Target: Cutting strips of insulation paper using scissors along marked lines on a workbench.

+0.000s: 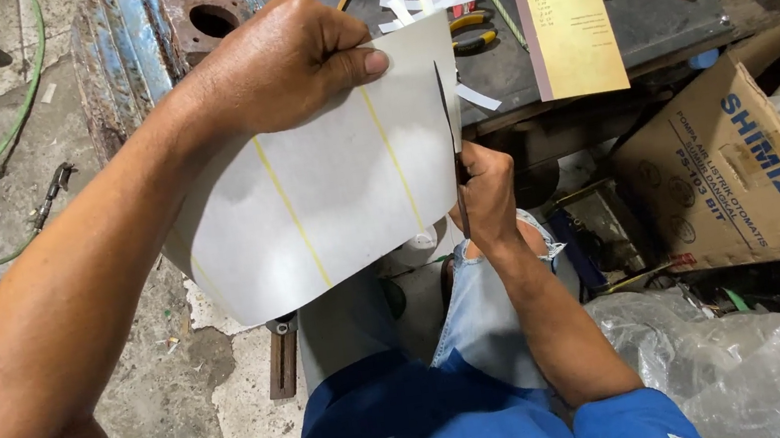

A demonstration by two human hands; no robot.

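Left hand (275, 68) pinches the top edge of a grey sheet (326, 187) (yellow-lined); right hand (487, 191), fingers clenched on scissors (453, 155), cuts its right edge below the desk (588, 42).

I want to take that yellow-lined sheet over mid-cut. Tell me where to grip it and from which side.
Grip the sheet at its top edge, coming from the left, probably best just beside where the left hand pinches it. That edge is held taut, while the lower part curls loose. The right edge is taken: the right hand works a blade along it.
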